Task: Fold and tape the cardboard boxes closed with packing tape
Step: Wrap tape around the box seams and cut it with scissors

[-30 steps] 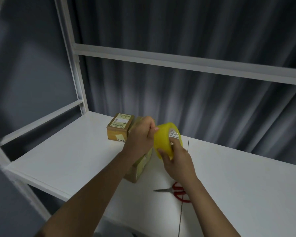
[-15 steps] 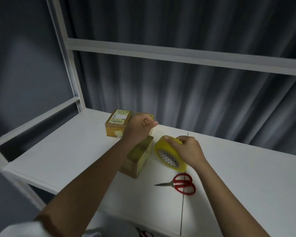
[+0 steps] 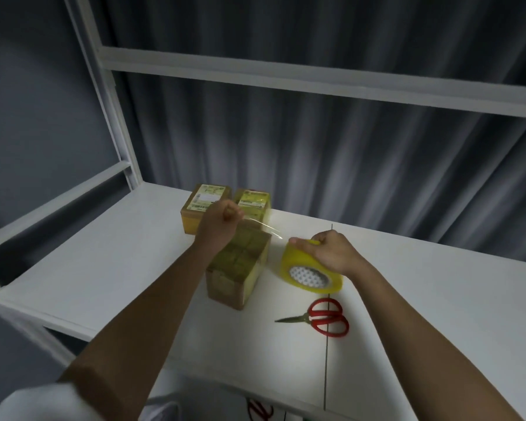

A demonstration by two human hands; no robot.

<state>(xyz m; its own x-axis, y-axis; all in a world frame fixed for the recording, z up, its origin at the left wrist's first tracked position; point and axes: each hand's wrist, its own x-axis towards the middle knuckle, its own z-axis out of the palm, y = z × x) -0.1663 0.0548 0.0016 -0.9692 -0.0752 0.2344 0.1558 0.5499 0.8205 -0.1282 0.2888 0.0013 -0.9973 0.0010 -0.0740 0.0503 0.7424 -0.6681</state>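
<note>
three cardboard boxes stand on the white table (image 3: 104, 262): the nearest box (image 3: 240, 268), its top flaps folded shut, with two labelled boxes behind it, one at far left (image 3: 202, 205) and one at far right (image 3: 253, 202). the left hand (image 3: 220, 226), clenched above the nearest box, pinches the free end of a clear tape strip (image 3: 263, 227). the strip runs to the yellow packing tape roll (image 3: 310, 268), gripped by the right hand (image 3: 331, 253) just right of that box. red-handled scissors (image 3: 322, 320) lie nearer the person. a white shelf frame (image 3: 286, 77) and grey curtain (image 3: 346, 162) stand behind.
</note>
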